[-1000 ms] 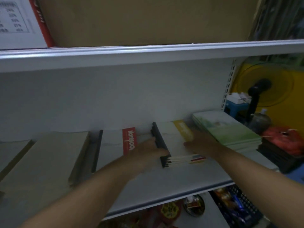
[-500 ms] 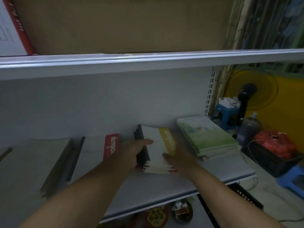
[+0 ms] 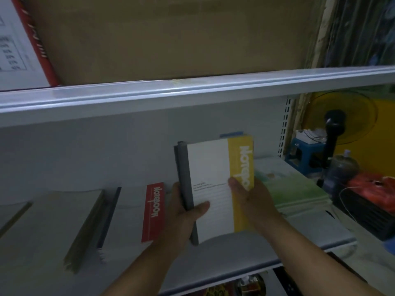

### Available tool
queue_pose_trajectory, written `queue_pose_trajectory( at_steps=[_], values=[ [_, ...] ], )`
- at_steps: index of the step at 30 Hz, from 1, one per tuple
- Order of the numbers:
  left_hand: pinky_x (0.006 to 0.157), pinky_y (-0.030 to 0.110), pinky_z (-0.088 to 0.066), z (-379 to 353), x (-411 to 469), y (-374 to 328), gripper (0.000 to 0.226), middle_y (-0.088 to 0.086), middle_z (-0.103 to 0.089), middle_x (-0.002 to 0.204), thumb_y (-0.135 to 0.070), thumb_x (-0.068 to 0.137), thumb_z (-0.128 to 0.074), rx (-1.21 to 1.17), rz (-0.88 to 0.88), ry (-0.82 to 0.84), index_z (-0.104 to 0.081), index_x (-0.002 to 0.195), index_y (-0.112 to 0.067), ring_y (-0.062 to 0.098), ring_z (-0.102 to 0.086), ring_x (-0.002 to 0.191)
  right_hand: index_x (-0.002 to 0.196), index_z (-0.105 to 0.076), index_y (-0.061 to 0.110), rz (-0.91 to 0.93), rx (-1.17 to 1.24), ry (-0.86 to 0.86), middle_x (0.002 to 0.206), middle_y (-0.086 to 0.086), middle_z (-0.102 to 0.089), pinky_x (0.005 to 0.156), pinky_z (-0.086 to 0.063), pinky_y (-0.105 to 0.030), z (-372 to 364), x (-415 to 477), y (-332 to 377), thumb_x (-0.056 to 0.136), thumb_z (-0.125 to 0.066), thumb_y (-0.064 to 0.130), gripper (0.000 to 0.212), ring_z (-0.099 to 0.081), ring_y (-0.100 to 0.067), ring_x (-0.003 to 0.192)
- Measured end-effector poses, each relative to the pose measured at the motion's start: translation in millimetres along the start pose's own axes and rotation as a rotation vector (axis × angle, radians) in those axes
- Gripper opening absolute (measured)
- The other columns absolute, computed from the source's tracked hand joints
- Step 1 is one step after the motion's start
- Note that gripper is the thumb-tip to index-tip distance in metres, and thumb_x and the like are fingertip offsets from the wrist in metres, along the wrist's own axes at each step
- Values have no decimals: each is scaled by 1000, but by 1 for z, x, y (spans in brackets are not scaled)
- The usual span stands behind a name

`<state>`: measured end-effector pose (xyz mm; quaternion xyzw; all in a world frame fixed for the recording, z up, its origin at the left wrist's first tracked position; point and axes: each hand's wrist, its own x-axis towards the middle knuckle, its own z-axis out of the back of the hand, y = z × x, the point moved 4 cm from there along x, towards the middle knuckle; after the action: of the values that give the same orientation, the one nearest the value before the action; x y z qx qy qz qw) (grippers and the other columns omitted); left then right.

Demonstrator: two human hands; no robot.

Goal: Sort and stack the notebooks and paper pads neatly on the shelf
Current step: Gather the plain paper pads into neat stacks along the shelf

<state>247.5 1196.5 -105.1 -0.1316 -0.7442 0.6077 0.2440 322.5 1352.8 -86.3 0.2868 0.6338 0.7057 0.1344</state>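
I hold a stack of notebooks (image 3: 210, 167) with a white and yellow cover and dark spines, lifted above the white shelf (image 3: 235, 253). My left hand (image 3: 183, 216) grips its spine side, thumb on the cover. My right hand (image 3: 250, 199) grips the yellow edge, thumb on top. A white notebook with a red band (image 3: 152, 212) lies flat on the shelf to the left. A green pad stack (image 3: 295, 189) lies to the right, partly hidden by my right hand.
A brown pad stack (image 3: 64, 223) and a dark-edged notebook (image 3: 108, 218) lie at the left. An upper shelf (image 3: 192, 90) carries a cardboard box (image 3: 171, 35). Beyond the shelf's right end stand a yellow fan (image 3: 339, 118), a blue stool (image 3: 305, 152) and a black crate (image 3: 367, 208).
Both hands have lifted the yellow-covered stack off the shelf and tilted it up toward me. The view has shifted left, so the shelf contents sit further right.
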Motion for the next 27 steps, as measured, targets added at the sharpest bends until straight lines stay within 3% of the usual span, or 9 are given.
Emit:
queue_pose_trajectory(
  at_steps=[3,7,9,13,17,20,22,25,27],
  values=[
    [72,24,-54,1,0,11,58,-12,-71,98,-12,58,-73,-20,12,-50,-54,111,-28,7,-67,93,106,-61,15,81,10,-48,88,11,-66,56,-42,-1,1,-4,-6,85,-66,11,22,-61,14,67],
    [73,31,-53,4,-3,32,57,-14,-72,87,-5,55,-62,11,56,-112,-56,107,-28,9,-67,84,95,-62,15,5,49,-38,76,11,-68,57,-46,-7,-6,-15,-39,79,-73,7,21,-63,9,65],
    [69,24,-52,4,-4,37,55,-16,-71,85,-7,55,-64,26,56,-106,-56,106,-26,4,-66,80,89,-63,20,-31,48,-18,73,11,-69,62,-49,-13,-5,-16,-46,79,-72,7,19,-64,6,65],
    [74,38,-49,7,-6,45,60,-6,-73,85,-4,49,-62,-25,97,-119,-57,105,-22,22,-65,84,84,-62,23,-98,-34,62,66,14,-67,63,-47,-18,-1,-13,-58,87,-62,8,15,-62,1,64],
    [64,37,-42,7,-5,49,64,-7,-71,72,5,45,-44,12,123,-150,-57,99,-26,20,-61,68,91,-60,28,-91,-113,67,84,14,-66,60,-45,-6,1,-13,-64,89,-58,14,14,-62,7,68],
    [56,30,-40,9,-3,50,66,-3,-69,68,3,42,-43,67,172,-125,-57,104,-11,10,-61,61,93,-59,33,-78,-162,97,92,17,-66,67,-46,-8,1,-15,-66,90,-57,10,23,-62,10,78],
    [55,31,-41,9,1,43,67,7,-64,76,4,39,-46,114,204,-131,-56,105,3,19,-58,69,92,-58,38,-32,-206,106,91,24,-64,69,-45,-9,0,-14,-58,89,-59,11,28,-61,13,81],
    [63,32,-45,7,13,28,42,14,-57,85,15,52,-55,200,324,-158,-54,91,0,23,-53,75,88,-57,40,-16,-228,89,85,32,-59,63,-42,0,-4,-1,-44,89,-60,18,22,-59,16,72],
    [56,25,-42,12,15,25,20,11,-53,80,18,68,-56,249,462,-134,-51,74,0,20,-49,68,88,-56,38,-154,-329,124,82,22,-61,65,-46,-6,-8,11,-41,89,-58,37,2,-58,8,72]
  ],
)
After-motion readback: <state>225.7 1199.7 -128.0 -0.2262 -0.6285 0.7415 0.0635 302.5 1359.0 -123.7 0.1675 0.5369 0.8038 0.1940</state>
